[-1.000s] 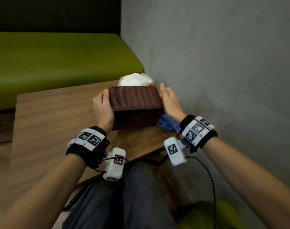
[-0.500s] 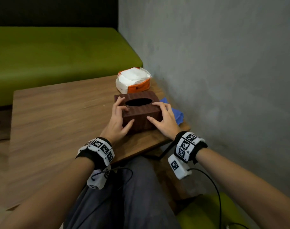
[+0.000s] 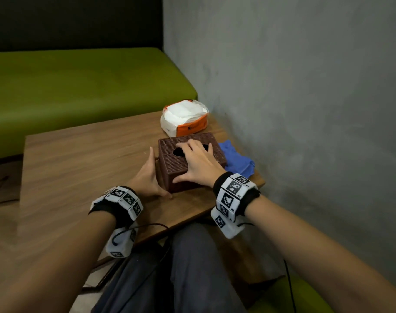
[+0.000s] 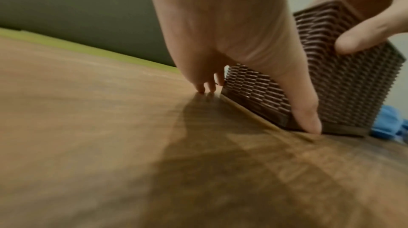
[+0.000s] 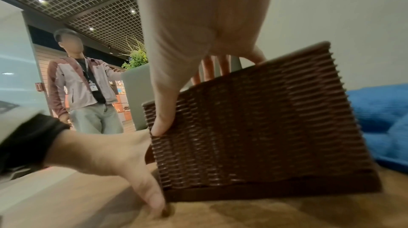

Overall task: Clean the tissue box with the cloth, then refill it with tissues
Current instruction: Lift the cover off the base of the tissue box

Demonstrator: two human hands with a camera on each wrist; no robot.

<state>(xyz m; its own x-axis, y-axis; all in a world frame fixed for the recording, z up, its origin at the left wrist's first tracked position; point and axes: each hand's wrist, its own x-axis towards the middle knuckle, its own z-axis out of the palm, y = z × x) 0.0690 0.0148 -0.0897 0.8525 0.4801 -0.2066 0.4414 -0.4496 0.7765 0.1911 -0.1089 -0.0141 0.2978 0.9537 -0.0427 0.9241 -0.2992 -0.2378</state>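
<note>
Fingers [image 3: 183,146] of the right hand [image 3: 198,163] lie spread and fairly straight across the top of the brown wicker tissue box [image 3: 170,161], reaching to the rim of its oval opening, while the thumb [image 5: 162,109] presses on the near side wall — a loose cupping of the box's near top edge rather than a tight clasp. The left hand [image 3: 147,175] stands on edge against the box's left wall, fingers extended down along it with their tips [image 4: 206,88] at the table [image 3: 79,168], and its thumb [image 4: 307,114] runs down the near left corner to the base. In the left wrist view a pale strip shows along the bottom of the box where it meets the wood; whether the box sits flat or is slightly lifted there I cannot tell.

The box stands near the table's right edge, toward the near right corner. A crumpled blue cloth [image 3: 237,159] lies just beside it on the right, between the box and the grey wall [image 3: 294,109] — whether they touch is hidden by the hand. Behind the box, near the far right corner, sits an opened orange-and-white pack of tissues [image 3: 184,117], apart from it. A green bench [image 3: 79,86] runs beyond the table's far edge. The right wrist view shows a person [image 5: 84,92] in a pinkish jacket standing in the background.
</note>
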